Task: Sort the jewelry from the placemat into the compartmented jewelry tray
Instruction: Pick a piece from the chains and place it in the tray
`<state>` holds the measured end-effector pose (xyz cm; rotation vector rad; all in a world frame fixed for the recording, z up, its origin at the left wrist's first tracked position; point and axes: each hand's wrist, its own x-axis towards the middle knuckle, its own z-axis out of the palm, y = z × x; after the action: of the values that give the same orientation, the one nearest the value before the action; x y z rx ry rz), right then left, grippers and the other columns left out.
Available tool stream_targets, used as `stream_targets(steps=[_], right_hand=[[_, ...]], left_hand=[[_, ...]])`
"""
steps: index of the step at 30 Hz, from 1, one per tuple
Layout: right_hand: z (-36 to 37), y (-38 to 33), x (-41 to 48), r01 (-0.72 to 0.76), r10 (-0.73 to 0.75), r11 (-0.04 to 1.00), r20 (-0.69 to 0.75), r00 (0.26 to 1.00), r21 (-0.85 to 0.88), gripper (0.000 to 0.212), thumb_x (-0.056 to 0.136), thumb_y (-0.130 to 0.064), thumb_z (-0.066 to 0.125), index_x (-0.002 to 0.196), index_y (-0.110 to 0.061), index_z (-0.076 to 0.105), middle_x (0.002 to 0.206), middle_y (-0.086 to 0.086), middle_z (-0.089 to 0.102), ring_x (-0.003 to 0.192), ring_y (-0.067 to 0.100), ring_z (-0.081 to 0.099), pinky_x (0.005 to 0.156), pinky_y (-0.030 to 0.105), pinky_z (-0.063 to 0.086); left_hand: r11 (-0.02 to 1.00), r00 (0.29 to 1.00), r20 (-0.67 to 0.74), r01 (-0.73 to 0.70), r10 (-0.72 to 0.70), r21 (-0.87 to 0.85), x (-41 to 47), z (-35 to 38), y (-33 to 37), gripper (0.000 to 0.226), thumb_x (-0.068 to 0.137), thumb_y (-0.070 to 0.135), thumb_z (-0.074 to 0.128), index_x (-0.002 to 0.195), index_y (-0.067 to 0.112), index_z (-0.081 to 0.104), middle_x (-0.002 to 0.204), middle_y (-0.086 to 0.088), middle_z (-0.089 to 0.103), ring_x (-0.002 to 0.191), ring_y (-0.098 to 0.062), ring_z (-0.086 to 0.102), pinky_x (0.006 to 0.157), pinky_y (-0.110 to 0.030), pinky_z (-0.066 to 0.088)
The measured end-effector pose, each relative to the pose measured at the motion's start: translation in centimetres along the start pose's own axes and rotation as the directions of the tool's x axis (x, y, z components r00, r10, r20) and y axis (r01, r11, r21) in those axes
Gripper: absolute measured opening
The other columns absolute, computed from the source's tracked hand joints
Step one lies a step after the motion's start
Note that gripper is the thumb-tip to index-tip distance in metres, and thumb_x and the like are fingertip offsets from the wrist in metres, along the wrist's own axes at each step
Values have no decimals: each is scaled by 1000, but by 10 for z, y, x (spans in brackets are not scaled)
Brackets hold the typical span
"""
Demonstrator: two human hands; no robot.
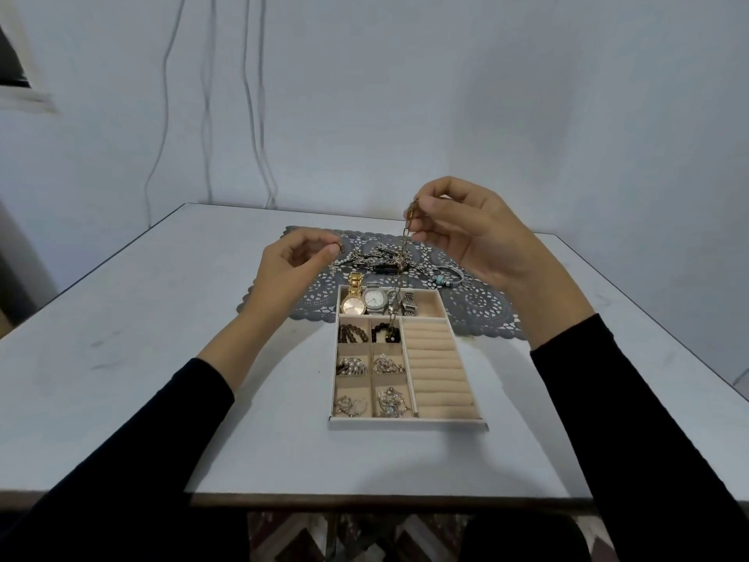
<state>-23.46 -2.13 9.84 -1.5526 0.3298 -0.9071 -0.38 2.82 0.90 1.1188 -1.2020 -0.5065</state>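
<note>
Black sleeves (142, 460) are seen nearest, over the near edge of the white table (162, 338). Beyond them the beige jewelry tray (405, 423) is set with its far end on the grey lace placemat (478, 314).

A link chain (405, 245) is pinched near its top by the right hand (466, 229), between the thumb and curled fingers. It is hung straight so that its lower end reaches the tray's small compartments, probably so that it can be lowered in untangled.

A small item (339, 248) is pinched between thumb and forefinger of the left hand (292, 257); what it is cannot be told. A jewelry heap (381, 257) is left on the placemat.

Behind, a pale wall with hanging cables (251, 95) is seen.
</note>
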Motion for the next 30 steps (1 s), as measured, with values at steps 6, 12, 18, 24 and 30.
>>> stream_targets(steps=[6, 12, 18, 24, 30], right_hand=[[2, 14, -14, -61, 61, 998, 77, 995, -7, 5, 90, -3, 57, 89, -6, 61, 84, 12, 64, 72, 17, 63, 72, 24, 55], [-2, 32, -17, -121, 120, 993, 122, 985, -4, 4, 88, -4, 59, 91, -5, 62, 85, 10, 65, 74, 17, 63, 74, 24, 55], [-8, 43, -20, -181, 187, 982, 168, 968, -46, 13, 83, -8, 64, 95, -3, 60, 88, 13, 64, 77, 19, 63, 76, 25, 55], [-10, 46, -22, -239, 272, 960, 277, 922, -145, 10, 88, -3, 60, 97, -1, 59, 88, 13, 63, 78, 20, 61, 76, 26, 54], [-4, 55, -19, -257, 319, 939, 296, 900, -230, 15, 86, -8, 63, 99, 0, 59, 88, 11, 65, 81, 21, 62, 81, 28, 54]], left_hand=[[1000, 1000, 13, -4, 4, 1, -6, 0, 1, 11, 87, 11, 72, 94, 19, 71, 92, -3, 71, 89, -16, 65, 84, -25, 53], [1000, 1000, 9, 3, -3, 5, -7, 0, 0, 11, 87, 11, 71, 95, 18, 71, 91, -1, 71, 88, -12, 65, 83, -21, 54], [1000, 1000, 12, 4, -4, 13, -5, -2, -3, 12, 87, 12, 72, 95, 21, 71, 91, 0, 71, 89, -13, 65, 81, -20, 54], [1000, 1000, 15, -2, 2, 0, -4, -2, -4, 12, 87, 11, 72, 93, 21, 71, 90, 1, 71, 88, -12, 66, 80, -19, 54], [1000, 1000, 16, -1, 1, 13, -4, -2, -4, 12, 87, 11, 71, 95, 20, 71, 91, 1, 71, 88, -11, 65, 79, -17, 53]])
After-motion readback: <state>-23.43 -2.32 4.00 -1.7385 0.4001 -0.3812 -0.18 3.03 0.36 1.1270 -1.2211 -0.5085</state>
